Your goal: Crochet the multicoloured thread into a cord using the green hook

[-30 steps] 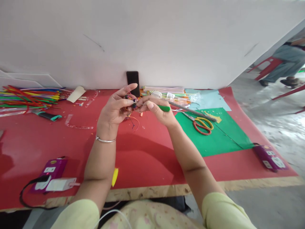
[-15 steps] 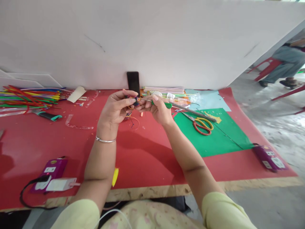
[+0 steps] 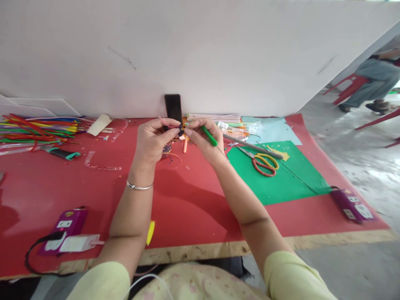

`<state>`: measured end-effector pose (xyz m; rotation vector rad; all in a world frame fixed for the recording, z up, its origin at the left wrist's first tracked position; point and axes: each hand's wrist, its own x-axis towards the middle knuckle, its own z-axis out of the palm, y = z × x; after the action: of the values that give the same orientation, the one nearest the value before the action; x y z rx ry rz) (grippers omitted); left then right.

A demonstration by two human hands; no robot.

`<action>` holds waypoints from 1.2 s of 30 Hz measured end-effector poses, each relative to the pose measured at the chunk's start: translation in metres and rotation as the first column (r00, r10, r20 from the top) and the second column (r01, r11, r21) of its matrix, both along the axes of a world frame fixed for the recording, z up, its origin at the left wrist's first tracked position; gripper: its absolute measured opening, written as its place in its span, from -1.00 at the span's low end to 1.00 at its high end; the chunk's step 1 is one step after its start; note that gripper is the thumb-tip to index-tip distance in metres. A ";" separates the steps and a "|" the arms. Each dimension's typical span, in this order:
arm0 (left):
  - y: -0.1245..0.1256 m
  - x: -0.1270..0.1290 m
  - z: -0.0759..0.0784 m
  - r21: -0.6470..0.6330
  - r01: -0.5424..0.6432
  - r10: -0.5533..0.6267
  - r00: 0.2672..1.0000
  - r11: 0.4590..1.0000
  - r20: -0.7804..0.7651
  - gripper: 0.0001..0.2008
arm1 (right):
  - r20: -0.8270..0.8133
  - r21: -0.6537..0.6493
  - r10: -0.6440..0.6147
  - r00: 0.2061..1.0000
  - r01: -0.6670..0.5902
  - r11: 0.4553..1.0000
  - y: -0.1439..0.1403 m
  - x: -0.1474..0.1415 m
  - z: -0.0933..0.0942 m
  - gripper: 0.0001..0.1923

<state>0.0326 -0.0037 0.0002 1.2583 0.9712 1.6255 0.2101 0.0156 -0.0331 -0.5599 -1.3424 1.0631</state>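
Green-handled tool has tilted steeper; scissors beside right hand.

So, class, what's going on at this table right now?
A person sits at a red table doing fine craft work. The left hand pinches a small dark bundle of coloured threads, loose ends dangling. The right hand holds a green-handled tool with its tip at the bundle. Scissors lie unused on green paper to the right.
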 end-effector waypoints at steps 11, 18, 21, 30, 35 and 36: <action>0.007 -0.006 -0.014 0.091 0.005 0.012 0.982 0.996 -0.189 -0.81 | -0.064 -0.057 0.059 0.996 -0.063 0.996 0.001 -0.003 0.003 -0.56; 0.006 -0.005 -0.014 0.114 0.077 -0.061 0.989 0.990 -0.132 -0.79 | -0.090 -0.099 0.074 0.993 -0.082 0.992 -0.001 -0.003 0.005 -0.60; 0.005 -0.004 -0.013 0.131 0.077 -0.055 0.985 0.988 -0.162 -0.87 | -0.128 -0.149 0.097 0.987 -0.116 0.982 -0.001 -0.002 0.007 -0.54; 0.010 -0.006 -0.015 0.163 0.127 -0.107 0.986 0.978 -0.127 -0.86 | -0.181 -0.223 0.124 0.976 -0.164 0.961 0.001 -0.003 0.006 -0.47; 0.009 -0.004 -0.013 0.160 0.133 -0.116 0.987 0.978 -0.115 -0.91 | -0.170 -0.192 0.138 0.976 -0.170 0.967 0.001 -0.002 0.005 -0.51; 0.009 -0.004 -0.013 0.152 0.140 -0.127 0.988 0.978 -0.088 -0.89 | -0.163 -0.182 0.141 0.977 -0.170 0.968 0.001 -0.002 0.005 -0.51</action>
<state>0.0287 0.0055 -0.0126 1.4721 0.7986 1.5825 0.2082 0.0168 -0.0277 -0.5138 -1.1729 1.3501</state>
